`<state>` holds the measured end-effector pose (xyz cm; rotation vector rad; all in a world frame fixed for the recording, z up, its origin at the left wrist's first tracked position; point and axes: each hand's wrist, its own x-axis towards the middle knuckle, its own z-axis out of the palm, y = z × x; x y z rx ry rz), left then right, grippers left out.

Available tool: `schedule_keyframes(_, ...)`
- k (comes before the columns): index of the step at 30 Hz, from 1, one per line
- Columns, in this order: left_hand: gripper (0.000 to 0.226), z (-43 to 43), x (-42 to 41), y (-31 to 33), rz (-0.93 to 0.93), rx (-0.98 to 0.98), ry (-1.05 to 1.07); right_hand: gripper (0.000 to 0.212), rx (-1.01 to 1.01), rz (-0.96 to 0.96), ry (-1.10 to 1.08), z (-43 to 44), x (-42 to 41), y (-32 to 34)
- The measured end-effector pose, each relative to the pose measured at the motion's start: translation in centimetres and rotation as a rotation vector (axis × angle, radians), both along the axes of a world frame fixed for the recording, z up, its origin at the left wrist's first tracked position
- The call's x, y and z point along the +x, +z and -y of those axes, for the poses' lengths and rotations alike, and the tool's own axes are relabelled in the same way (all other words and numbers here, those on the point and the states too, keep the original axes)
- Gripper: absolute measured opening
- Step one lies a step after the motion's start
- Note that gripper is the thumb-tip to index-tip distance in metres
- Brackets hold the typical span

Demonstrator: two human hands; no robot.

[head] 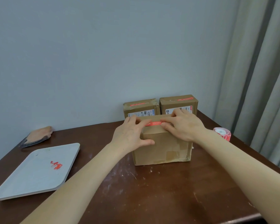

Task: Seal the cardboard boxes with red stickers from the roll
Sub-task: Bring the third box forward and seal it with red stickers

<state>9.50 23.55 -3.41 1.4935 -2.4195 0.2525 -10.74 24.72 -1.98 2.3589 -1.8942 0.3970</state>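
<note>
Front box stands upright on the table, mid-frame, plain brown face toward you w/ a patch of old tape low on it. Red sticker lies along its top edge, btwn your two hands.

Your L hand grips the box's top L corner: thumb pressed flat on the front face, the other fingers curled over the top, tips by the sticker's L end. Your R hand lies over the top R part. Its fingers are stretched out nearly straight toward the L and close together, pressing down on the sticker's R end. Can't tell if the sticker is stuck flat all the way along, since the fingers cover both ends.

Behind, against the wall, two more boxes sit side by side: back L box and back R box. Each has a red strip on top and a white label on its front.

Sticker roll sits on the table to the R of your R wrist, near the table edge, apart from the box.

On the L, a white tray holds a few red scraps. Past it lies a pinkish cloth. A curtain hangs far R.
</note>
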Motion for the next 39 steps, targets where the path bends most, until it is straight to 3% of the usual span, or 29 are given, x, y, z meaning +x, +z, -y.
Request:
schedule_keyframes(11, 0.086, 0.1, -0.3, -0.3, 0.009, -0.011, 0.048, 0.045, -0.028, 0.065, -0.031, 0.3, -0.1, -0.1)
schedule_keyframes(21, 0.079, 0.1, 0.4, -0.5, -0.044, -0.01, 0.013, 0.043, -0.013, 0.079, -0.03, -0.1, 0.0, 0.0)
schedule_keyframes(27, 0.063, 0.0, 0.3, -0.6, -0.049, -0.008, -0.02, 0.038, -0.003, 0.071, -0.02, 0.0, 0.0, -0.3)
schedule_keyframes(39, 0.065, 0.0, 0.5, -0.1, -0.043, -0.01, -0.006, 0.034, -0.001, 0.105, -0.046, -0.1, -0.1, -0.1)
